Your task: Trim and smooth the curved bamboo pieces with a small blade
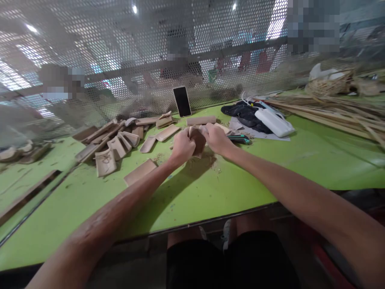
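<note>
In the head view, my left hand (183,145) is closed around the left side of a curved, brown bamboo piece (199,145), held up just above the green table. My right hand (217,138) has its fingers closed at the piece's upper right edge. Something pale shows under those fingertips, too small to make out. Fine shavings lie on the table below both hands. Right beside my right wrist is a utility knife (240,139) with a black and teal handle. A bamboo section (201,120) lies just behind my hands.
Several cut bamboo pieces (118,146) are heaped to the left, and one flat piece (140,171) lies near my left forearm. A phone (182,101) leans against the perforated screen (120,84). Dark cloth (245,116), a white case (274,122) and long strips (325,116) occupy the right.
</note>
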{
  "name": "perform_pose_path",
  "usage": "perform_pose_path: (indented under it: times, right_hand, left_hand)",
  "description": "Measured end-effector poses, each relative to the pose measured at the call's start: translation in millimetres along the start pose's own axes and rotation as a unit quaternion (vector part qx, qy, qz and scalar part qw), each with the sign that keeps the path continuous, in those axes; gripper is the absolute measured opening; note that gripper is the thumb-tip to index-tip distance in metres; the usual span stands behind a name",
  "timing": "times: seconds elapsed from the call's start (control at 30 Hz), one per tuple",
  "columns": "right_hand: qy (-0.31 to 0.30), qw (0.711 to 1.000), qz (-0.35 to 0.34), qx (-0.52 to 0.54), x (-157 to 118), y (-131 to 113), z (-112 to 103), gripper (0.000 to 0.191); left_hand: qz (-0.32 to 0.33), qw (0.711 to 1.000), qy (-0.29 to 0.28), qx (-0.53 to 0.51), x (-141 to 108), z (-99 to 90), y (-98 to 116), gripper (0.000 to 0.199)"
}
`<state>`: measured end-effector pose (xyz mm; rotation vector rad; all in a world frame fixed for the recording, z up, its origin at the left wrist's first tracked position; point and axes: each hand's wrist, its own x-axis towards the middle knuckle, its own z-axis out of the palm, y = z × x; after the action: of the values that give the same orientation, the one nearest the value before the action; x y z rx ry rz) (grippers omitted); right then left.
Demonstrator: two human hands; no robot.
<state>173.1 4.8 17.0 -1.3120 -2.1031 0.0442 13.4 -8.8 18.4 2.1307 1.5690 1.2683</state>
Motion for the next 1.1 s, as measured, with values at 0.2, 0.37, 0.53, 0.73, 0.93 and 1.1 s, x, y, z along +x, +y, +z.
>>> perform_pose_path:
  times: [0.2, 0.37, 0.53, 0.73, 0.93, 1.1]
  right_hand:
    - [0.039, 0.993, -0.009, 0.108, 0, 1, 7, 0.049]
    - [0.058, 0.991, -0.031, 0.115, 0, -1, 10, 0.047]
    - [0.07, 0.994, -0.026, 0.084, 0, -2, 11, 0.046]
    - [0.074, 0.99, -0.021, 0.117, 0, -4, 12, 0.054]
    - [0.08, 0.984, -0.062, 0.15, 3, 1, 10, 0.052]
    - [0.076, 0.987, -0.041, 0.133, 0, 3, 11, 0.053]
  left_hand:
    - [-0.002, 1.0, 0.009, 0.006, 0, 1.2, -1, 0.014]
    - [-0.01, 1.0, 0.01, -0.001, -1, 2.3, -1, 0.012]
    - [-0.009, 1.0, 0.024, 0.005, -2, 4.3, -4, 0.01]
    - [0.019, 1.0, 0.008, -0.02, -4, 6.0, -5, 0.007]
    - [0.032, 0.999, 0.006, -0.04, -6, 5.5, -2, 0.005]
    - [0.001, 0.998, -0.005, -0.06, -4, 4.3, 1, 0.002]
